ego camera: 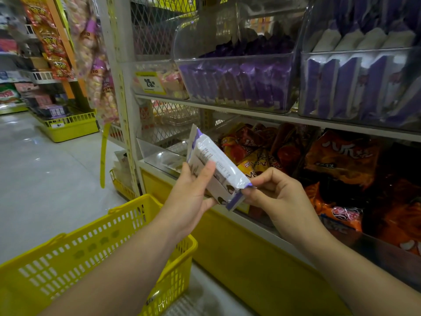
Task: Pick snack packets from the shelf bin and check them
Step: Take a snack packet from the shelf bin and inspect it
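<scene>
A white and purple snack packet (216, 163) is held between both hands in front of the lower shelf, its printed back facing me. My left hand (191, 192) grips its near long side, thumb across the back. My right hand (273, 195) pinches the packet's lower purple sealed end. On the upper shelf stand two clear bins: one (239, 83) with dark purple packets, and one at the right (360, 85) with matching white and purple packets standing upright.
A yellow shopping basket (95, 254) hangs under my left forearm. The lower shelf holds orange and red snack bags (341, 160) behind a clear front. A price tag (151, 84) hangs at the left. Yellow display baskets (70, 126) stand across the grey aisle floor.
</scene>
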The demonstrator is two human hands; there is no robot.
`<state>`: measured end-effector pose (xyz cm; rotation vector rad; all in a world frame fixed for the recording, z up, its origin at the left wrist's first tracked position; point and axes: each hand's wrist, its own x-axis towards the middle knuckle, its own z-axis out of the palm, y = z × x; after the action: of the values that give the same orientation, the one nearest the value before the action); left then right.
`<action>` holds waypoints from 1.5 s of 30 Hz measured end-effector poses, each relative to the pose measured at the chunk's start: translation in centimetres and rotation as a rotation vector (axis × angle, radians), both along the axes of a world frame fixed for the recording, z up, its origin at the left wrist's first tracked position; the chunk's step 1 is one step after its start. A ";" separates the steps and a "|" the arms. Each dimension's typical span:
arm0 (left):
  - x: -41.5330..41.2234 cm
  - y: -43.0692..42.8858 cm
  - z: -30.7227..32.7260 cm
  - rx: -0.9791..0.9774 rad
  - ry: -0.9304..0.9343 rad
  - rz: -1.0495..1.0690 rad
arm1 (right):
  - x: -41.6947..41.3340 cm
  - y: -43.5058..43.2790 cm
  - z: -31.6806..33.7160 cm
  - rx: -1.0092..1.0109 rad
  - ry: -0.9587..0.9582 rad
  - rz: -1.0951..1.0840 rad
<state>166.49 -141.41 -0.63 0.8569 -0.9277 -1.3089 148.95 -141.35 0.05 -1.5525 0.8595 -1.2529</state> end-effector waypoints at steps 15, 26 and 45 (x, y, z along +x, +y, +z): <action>-1.2 0.0 -0.6 -0.019 -0.003 -0.025 | -0.2 0.3 0.2 -0.027 0.061 0.032; -0.7 0.3 0.1 0.152 0.389 -0.031 | -0.6 0.0 0.4 -0.019 0.039 0.061; -1.8 2.1 2.5 0.039 0.108 -0.094 | -1.8 1.8 2.8 -0.005 -0.105 0.023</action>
<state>164.73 -139.29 1.84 0.7721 -0.8685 -1.4445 147.12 -139.52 2.80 -1.4829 0.7701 -1.3088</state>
